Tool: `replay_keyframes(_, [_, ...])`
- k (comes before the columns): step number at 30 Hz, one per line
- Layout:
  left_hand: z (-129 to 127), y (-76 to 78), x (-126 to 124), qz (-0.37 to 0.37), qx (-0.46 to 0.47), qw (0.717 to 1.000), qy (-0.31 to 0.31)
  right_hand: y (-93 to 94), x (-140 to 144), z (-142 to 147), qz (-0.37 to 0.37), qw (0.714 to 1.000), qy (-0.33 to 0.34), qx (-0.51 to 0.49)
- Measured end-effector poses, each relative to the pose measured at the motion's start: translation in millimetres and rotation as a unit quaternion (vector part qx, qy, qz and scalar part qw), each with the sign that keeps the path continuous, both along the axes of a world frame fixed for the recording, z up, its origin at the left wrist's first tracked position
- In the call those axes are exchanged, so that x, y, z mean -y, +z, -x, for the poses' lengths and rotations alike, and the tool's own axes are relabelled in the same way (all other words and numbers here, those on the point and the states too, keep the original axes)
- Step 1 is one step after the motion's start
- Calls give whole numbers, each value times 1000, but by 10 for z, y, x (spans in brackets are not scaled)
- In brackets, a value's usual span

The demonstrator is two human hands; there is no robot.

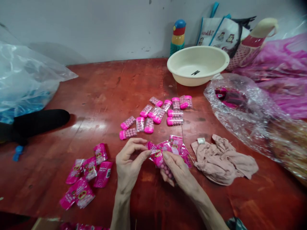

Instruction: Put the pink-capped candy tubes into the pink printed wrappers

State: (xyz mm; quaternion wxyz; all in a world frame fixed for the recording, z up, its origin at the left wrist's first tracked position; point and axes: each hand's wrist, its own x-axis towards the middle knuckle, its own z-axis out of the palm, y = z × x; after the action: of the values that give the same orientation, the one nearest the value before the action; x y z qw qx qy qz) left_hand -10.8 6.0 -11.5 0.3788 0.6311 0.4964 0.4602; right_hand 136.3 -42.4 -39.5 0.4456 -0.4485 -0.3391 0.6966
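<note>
My right hand (177,167) is closed around a small clear candy container (167,171) full of pink balls, partly hidden by the fingers. Its thumb also presses on a printed pink wrapper sleeve (157,150). My left hand (129,159) pinches the left edge of that sleeve between thumb and forefinger. More flat pink sleeves (176,143) lie just behind the right hand. Beyond both hands are several candy containers (139,124) with bright pink caps. To the left of my left hand, several wrapped pink packs (103,174) lie in a loose group.
A crumpled beige cloth (224,159) lies at the right. Behind it are a clear plastic bag (249,127) and a cream basin (198,65). A colourful bottle (177,36) stands by the wall. At the left are a black object (42,121) and a plastic sack (28,76).
</note>
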Motion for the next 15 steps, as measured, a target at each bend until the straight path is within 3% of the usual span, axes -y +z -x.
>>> replay_keyframes(5, [53,-58,-67,123,-22,991,-48,-24,-4,-25,2,1000,-1,17])
replay_keyframes(8, [86,-86,-88,181,61,979,-75,-31,-10,-35,5,1000,5,26])
replay_keyframes(15, [32,-110,-48,179,265,946,-59,43,9,9,1,999,39,24])
